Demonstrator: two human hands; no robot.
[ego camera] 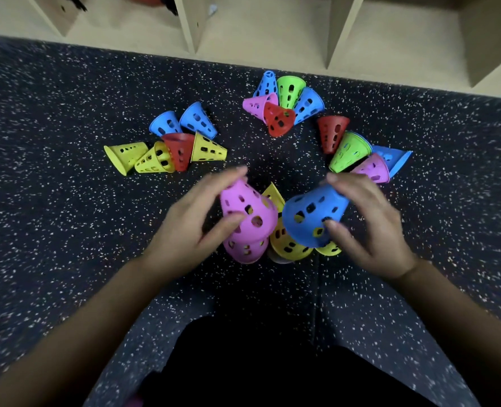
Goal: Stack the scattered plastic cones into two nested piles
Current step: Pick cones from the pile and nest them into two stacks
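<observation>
My left hand [190, 227] grips a pink perforated cone [247, 212], which sits over a second pink cone [244, 249] below it. My right hand [363, 224] grips a blue cone [313, 215] with fingers and thumb curled round it. Between and under both held cones lie yellow cones [287, 245]. Further off, loose cones lie on their sides in three clusters: yellow, red and blue ones at the left [167, 142], a mixed group at the back [284, 101], and red, green, pink and blue ones at the right [357, 148].
Everything lies on a dark speckled floor mat [67, 201]. A pale wooden shelf unit with open compartments [272, 30] runs along the far edge. My dark-clothed legs [272, 362] fill the near bottom centre.
</observation>
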